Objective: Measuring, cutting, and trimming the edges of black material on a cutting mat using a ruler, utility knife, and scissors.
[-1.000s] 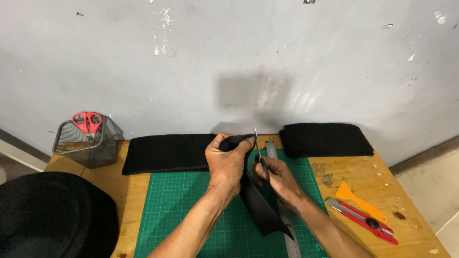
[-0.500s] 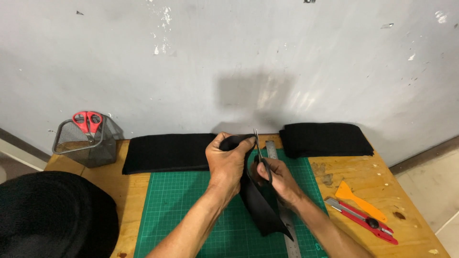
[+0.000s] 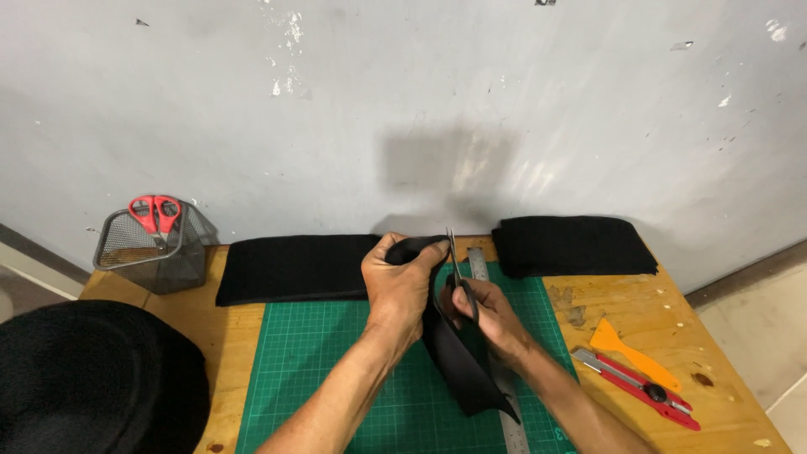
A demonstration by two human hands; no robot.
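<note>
**A:** ok so what's going on at the fingers?

**B:** left hand (image 3: pixel 402 286) is clenched around the top of a black strip (image 3: pixel 454 357), bunching it in the fist. Right hand (image 3: pixel 492 319) has its fingers through the loops of the scissors (image 3: pixel 456 273), gripping them, blades pointing up toward 12 o'clock right alongside the left fist. Can't really tell how far apart the blades are, they look nearly together from here.

**A:** and where's the strip itself?

**B:** held up between the two hands over the green mat (image 3: pixel 336 378). It hangs from the left fist and trails down toward 5 o'clock, with its pointed tail lying across the ruler (image 3: pixel 513 424).

**A:** ruler's on the mat?

**B:** yeah, steel one, running along the mat's right edge from about 12 to 6, mostly hidden under the right arm.

**A:** what else is around?

**B:** black fabric (image 3: pixel 290 269) laid flat at 10 o'clock from the hands, touching the mat's far edge. Folded stack (image 3: pixel 572 245) of the same stuff at 2 o'clock by the wall. Over at 4 o'clock on the bare wood table (image 3: pixel 714 336) there's an orange scraper (image 3: pixel 630 353) and a red knife (image 3: pixel 643 388) just beside each other. Far out at 9 to 10 o'clock a mesh basket (image 3: pixel 151 256) with red scissors (image 3: pixel 154 212) sticking out. Big dark round thing (image 3: pixel 92 378) at 8 o'clock, can't tell what it is.
</note>
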